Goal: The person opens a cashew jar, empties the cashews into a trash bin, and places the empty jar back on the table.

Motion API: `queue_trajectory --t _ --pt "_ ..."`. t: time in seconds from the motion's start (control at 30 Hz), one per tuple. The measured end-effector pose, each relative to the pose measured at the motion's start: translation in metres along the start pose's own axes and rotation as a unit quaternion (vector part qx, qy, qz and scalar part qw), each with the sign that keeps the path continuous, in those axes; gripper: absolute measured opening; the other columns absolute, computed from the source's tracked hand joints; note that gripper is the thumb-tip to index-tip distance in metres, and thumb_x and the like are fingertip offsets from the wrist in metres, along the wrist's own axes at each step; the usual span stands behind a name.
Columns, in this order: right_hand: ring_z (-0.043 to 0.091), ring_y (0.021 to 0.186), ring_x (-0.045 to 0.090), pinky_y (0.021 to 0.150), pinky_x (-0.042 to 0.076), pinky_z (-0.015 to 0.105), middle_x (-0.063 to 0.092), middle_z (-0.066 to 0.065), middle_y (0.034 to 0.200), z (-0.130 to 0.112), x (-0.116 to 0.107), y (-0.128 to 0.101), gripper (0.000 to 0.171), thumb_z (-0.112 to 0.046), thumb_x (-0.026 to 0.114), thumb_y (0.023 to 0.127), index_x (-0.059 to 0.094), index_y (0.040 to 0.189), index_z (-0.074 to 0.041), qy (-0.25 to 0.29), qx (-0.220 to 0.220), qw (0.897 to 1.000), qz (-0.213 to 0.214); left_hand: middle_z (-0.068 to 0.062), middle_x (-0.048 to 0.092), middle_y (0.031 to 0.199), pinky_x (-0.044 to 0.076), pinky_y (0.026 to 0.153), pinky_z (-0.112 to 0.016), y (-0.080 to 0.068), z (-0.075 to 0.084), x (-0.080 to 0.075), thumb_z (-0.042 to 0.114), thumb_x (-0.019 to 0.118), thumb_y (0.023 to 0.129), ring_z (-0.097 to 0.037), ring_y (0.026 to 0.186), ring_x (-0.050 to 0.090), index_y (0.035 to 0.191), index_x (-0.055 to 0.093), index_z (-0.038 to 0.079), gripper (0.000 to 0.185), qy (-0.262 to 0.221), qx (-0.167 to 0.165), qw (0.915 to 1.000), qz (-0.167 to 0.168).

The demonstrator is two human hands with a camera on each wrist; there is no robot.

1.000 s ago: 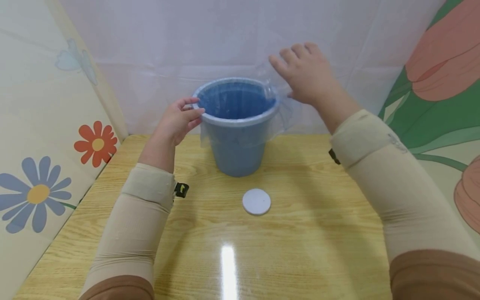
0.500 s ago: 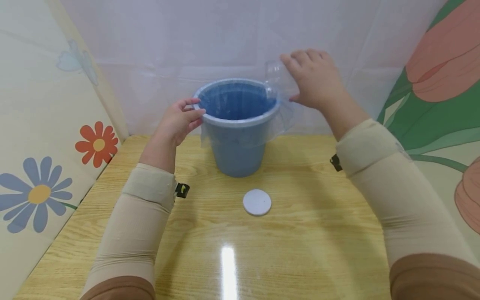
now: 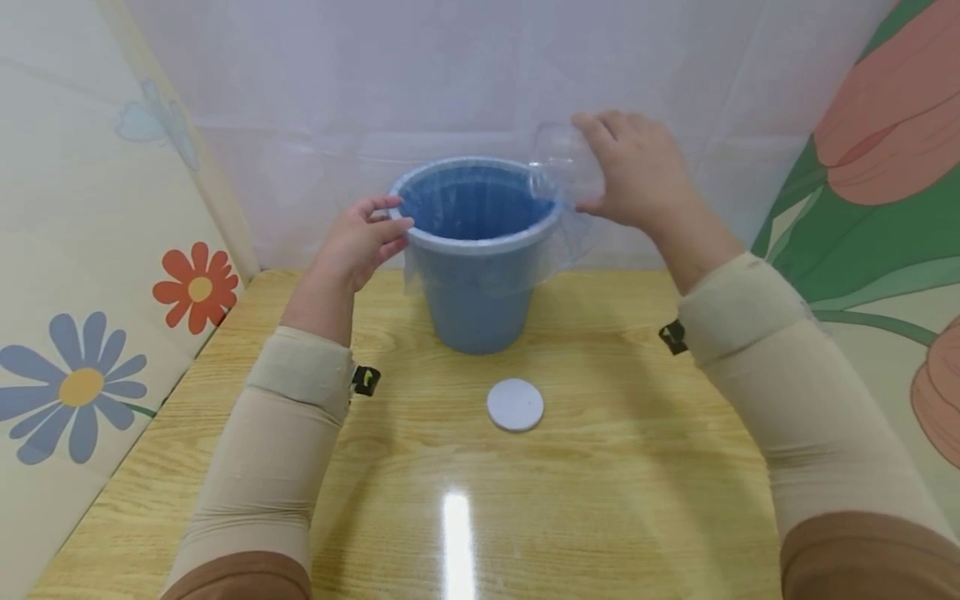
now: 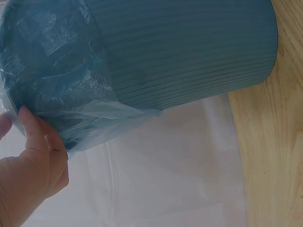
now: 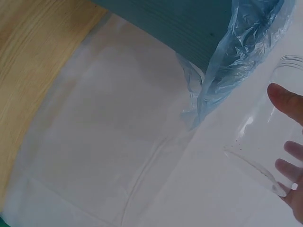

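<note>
A clear jar (image 3: 562, 162) is being gripped by the right hand (image 3: 637, 171) above the bin (image 3: 474, 250); the rim is being held by the left hand (image 3: 358, 240), so contents could be spilling outside if tilted early

- A light wooden table (image 3: 615, 500) with a glossy top that shows a bright glare spot.
- 1 small round white lid (image 3: 515, 405) lying flat on the table.
- A white sheet backdrop (image 3: 337, 100) hanging behind the table.
- A cream side panel with painted flowers (image 3: 82, 387) on the left.
- A green panel with large pink tulips (image 3: 885, 117) on the right.
</note>
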State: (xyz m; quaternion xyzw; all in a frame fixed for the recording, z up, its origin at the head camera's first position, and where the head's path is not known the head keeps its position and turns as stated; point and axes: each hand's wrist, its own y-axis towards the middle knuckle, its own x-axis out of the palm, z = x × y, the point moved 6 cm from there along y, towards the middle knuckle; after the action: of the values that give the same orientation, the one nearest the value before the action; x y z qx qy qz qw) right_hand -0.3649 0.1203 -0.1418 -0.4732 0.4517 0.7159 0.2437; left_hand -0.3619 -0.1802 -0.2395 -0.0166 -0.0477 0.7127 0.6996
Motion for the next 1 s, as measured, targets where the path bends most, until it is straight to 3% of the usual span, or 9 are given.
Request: queue_trajectory --t 0.1,0.37,0.53,0.6,0.83,1.0 --pt "0.041 0.121 0.037 0.103 0.028 0.055 0.039 0.02 0.136 0.003 -0.001 -0.004 0.099 -0.037 0.079 0.067 0.023 0.144 -0.013 0.032 0.013 0.999 0.013 -0.011 0.038 0.132 0.046 0.092 -0.027 0.0 0.0 0.0 0.01 0.063 0.086 -0.019 0.11 0.05 0.134 0.043 0.014 0.053 -0.001 0.0 1.0 -0.001" --pt "0.04 0.128 0.03 0.105 0.022 0.057 0.03 0.017 0.144 0.009 0.002 -0.014 0.107 -0.04 0.08 0.065 0.016 0.147 -0.016 0.108 0.063 0.992 -0.007 -0.011 0.038 0.131 0.046 0.093 -0.027 0.001 0.0 0.0 0.01 0.062 0.086 -0.02 0.111 0.05 0.134 0.043 0.013 0.052 -0.001 0.001 1.0 -0.003" --pt "0.035 0.13 0.029 0.109 0.02 0.052 0.029 0.013 0.145 0.016 0.009 -0.018 0.109 -0.042 0.08 0.064 0.016 0.147 -0.014 0.149 0.074 0.986 -0.008 -0.011 0.038 0.131 0.046 0.093 -0.027 0.001 0.001 0.0 0.009 0.062 0.086 -0.019 0.11 0.05 0.134 0.043 0.013 0.053 -0.004 0.002 1.0 -0.002" --pt "0.032 0.131 0.029 0.109 0.019 0.051 0.03 0.011 0.145 0.019 0.012 -0.021 0.11 -0.043 0.081 0.063 0.015 0.147 -0.015 0.179 0.084 0.98 -0.008 -0.011 0.038 0.131 0.046 0.093 -0.027 0.001 0.0 0.0 0.009 0.062 0.086 -0.019 0.11 0.05 0.134 0.043 0.013 0.053 -0.005 0.001 1.0 -0.001" --pt "0.026 0.128 0.035 0.105 0.029 0.049 0.033 0.004 0.143 0.025 0.022 -0.035 0.109 -0.042 0.084 0.059 0.02 0.145 -0.021 0.298 0.129 0.946 0.002 -0.011 0.038 0.133 0.046 0.093 -0.027 0.001 0.0 0.0 0.01 0.063 0.085 -0.02 0.112 0.05 0.135 0.042 0.014 0.054 -0.002 -0.002 1.0 -0.003" --pt "0.024 0.129 0.035 0.106 0.027 0.048 0.031 0.0 0.145 0.026 0.026 -0.044 0.109 -0.037 0.084 0.06 0.018 0.145 -0.03 0.346 0.147 0.926 0.015 -0.011 0.039 0.133 0.046 0.093 -0.027 0.001 -0.001 0.0 0.009 0.062 0.086 -0.02 0.111 0.05 0.134 0.043 0.014 0.053 -0.004 -0.003 1.0 -0.002"
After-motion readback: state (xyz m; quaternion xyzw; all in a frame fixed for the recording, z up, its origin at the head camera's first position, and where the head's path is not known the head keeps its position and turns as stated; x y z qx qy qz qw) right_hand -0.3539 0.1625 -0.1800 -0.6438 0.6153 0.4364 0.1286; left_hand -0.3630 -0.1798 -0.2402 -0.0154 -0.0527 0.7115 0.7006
